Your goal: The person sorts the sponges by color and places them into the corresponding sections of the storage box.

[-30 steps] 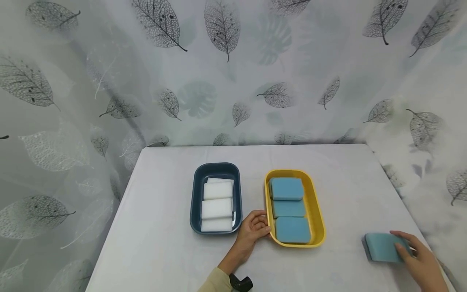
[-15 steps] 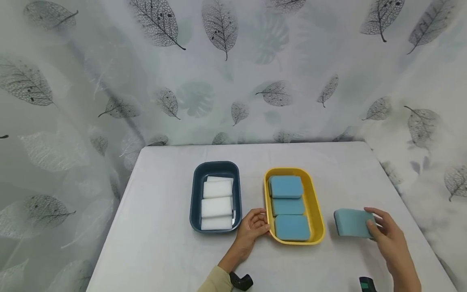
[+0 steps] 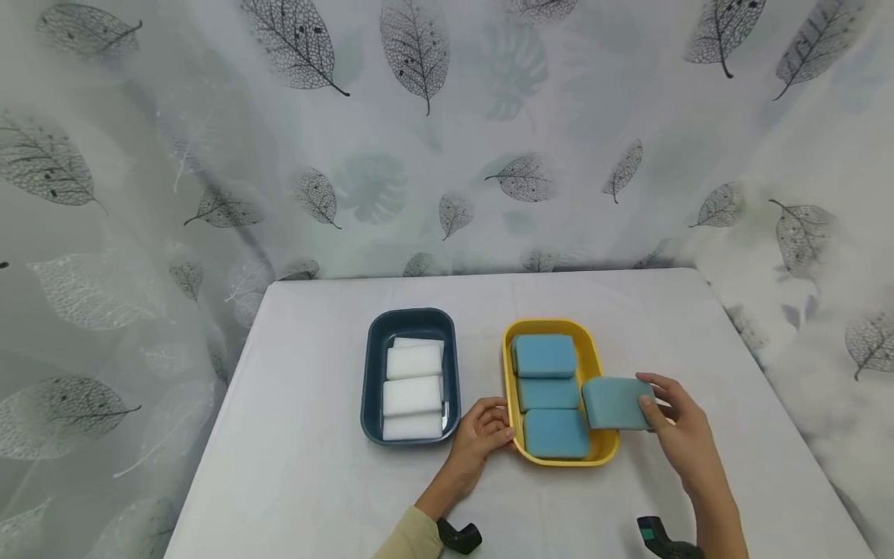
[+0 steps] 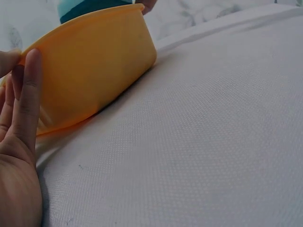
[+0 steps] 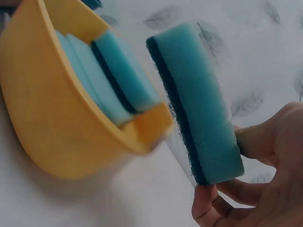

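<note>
In the head view, my right hand (image 3: 687, 439) pinches a blue sponge (image 3: 615, 404) by its right end. The sponge hangs over the right rim of a yellow plastic tray (image 3: 592, 361). Its dark scouring layer shows in the right wrist view, where the sponge (image 5: 201, 104) is tilted and apart from the tray. Several blue sponges (image 3: 556, 433) lie in the tray, some overlapping. My left hand (image 3: 475, 442) is at the tray's left side. The left wrist view shows its thumb over the rim and a finger against the outer wall (image 4: 94, 66), gripping the edge.
A dark blue tray (image 3: 368, 396) with several white sponges (image 3: 414, 396) stands left of the yellow one, close to my left hand. Both trays rest on a white-covered table (image 3: 293, 466). A leaf-printed curtain (image 3: 447, 155) hangs behind and at the sides.
My right hand has carried the blue sponge leftward from the table's right side to the yellow tray's right rim. The left hand has kept its place on the tray.
</note>
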{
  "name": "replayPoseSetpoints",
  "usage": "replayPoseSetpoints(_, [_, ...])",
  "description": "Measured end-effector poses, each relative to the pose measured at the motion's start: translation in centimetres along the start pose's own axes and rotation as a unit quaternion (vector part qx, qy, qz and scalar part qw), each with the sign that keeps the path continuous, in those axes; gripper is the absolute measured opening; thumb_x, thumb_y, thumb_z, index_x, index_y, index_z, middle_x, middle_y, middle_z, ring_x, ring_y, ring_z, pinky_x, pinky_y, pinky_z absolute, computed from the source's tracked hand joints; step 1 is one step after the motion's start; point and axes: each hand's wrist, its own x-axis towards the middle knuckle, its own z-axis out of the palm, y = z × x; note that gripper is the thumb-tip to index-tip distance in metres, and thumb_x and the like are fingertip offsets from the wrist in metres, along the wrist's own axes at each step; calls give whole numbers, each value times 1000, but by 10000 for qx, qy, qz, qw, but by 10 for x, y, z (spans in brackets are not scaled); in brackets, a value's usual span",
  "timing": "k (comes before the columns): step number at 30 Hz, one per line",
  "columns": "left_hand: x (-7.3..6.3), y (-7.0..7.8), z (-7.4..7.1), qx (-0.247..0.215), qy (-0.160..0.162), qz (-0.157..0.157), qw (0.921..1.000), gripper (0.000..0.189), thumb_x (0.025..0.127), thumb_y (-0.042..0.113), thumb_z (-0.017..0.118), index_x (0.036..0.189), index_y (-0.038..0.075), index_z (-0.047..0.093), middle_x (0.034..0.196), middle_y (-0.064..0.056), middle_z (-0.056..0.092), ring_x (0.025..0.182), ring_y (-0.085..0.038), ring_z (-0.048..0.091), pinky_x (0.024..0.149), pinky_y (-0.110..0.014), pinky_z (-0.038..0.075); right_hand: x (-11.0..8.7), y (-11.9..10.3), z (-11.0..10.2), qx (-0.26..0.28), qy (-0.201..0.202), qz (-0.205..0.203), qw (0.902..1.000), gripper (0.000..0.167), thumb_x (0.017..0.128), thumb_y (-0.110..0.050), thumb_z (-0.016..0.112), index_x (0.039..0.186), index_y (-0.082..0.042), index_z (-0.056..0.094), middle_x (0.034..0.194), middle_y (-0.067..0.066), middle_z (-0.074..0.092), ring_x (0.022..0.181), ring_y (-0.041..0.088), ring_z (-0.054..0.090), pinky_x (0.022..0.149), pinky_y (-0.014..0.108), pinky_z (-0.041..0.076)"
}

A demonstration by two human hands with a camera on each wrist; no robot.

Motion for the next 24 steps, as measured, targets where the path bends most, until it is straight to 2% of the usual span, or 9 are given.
replayPoseSetpoints(2, [0, 0, 0, -3, 2, -12, 10000, 57, 96, -2, 68, 147, -2, 43, 111, 0, 59, 93, -7, 63, 82, -23, 63, -1, -8, 9, -145, 123, -25, 9998, 42, 110, -21, 53, 150, -9, 50, 154, 35, 46, 125, 57, 56, 89, 47, 65])
replayPoseSetpoints(3, [0, 0, 0, -7, 8, -17, 10000, 57, 96, -2, 68, 147, -2, 43, 111, 0, 59, 93, -7, 63, 82, -23, 63, -2, -13, 13, -204, 180, -27, 9996, 42, 110, -20, 54, 150, -9, 51, 153, 34, 47, 125, 56, 57, 94, 57, 63])
replayPoseSetpoints(4, [0, 0, 0, -11, 17, -19, 10000, 57, 96, -2, 68, 147, -1, 43, 111, 0, 59, 93, -7, 63, 82, -23, 63, -3, -18, 19, -258, 236, -35, 9994, 41, 109, -19, 54, 149, -10, 52, 152, 33, 49, 124, 54, 58, 97, 64, 59])
replayPoseSetpoints(5, [0, 0, 0, -14, 27, -28, 10000, 57, 96, -1, 68, 147, -1, 43, 111, 0, 59, 93, -7, 63, 82, -23, 63, -3, -22, 24, -302, 285, -42, 9991, 41, 109, -17, 55, 149, -10, 53, 151, 32, 51, 123, 53, 59, 99, 66, 57])
replayPoseSetpoints(9, [0, -1, -1, -35, 119, -138, 9998, 57, 95, -1, 70, 146, 0, 45, 111, 0, 60, 93, -8, 63, 80, -24, 64, -5, -37, 45, -420, 283, -28, 9987, 41, 107, -13, 57, 148, -10, 54, 146, 30, 56, 119, 48, 63, 101, 64, 57])
replayPoseSetpoints(13, [-3, -1, 2, -44, 281, -250, 9993, 54, 95, 1, 71, 144, -2, 47, 108, 0, 61, 90, -9, 65, 76, -25, 65, -6, -46, 61, -803, 283, -57, 9964, 39, 105, -13, 60, 144, -8, 57, 139, 29, 61, 113, 46, 66, 93, 61, 61])
replayPoseSetpoints(17, [-11, 1, 11, -12, 549, -415, 9976, 47, 96, 3, 70, 139, -4, 50, 105, -1, 64, 84, -11, 69, 73, -29, 66, -9, -51, 69, -1100, 261, -12, 9936, 39, 103, -14, 63, 142, -8, 60, 134, 28, 65, 107, 44, 69, 83, 59, 63])
replayPoseSetpoints(21, [-23, 11, 22, 68, 757, -621, 9952, 41, 98, 4, 66, 135, -7, 51, 101, -2, 65, 80, -12, 69, 73, -30, 66, -9, -52, 75, -1188, 133, -39, 9928, 39, 102, -13, 66, 140, -8, 61, 131, 27, 67, 96, 37, 71, 70, 49, 62])
replayPoseSetpoints(24, [-31, 24, 27, 291, 798, -797, 9932, 37, 97, 3, 64, 132, -6, 53, 97, -2, 65, 79, -13, 67, 73, -31, 66, -5, -51, 79, -1336, 156, -220, 9907, 38, 100, -11, 67, 138, -5, 62, 127, 28, 69, 89, 33, 71, 67, 46, 60])
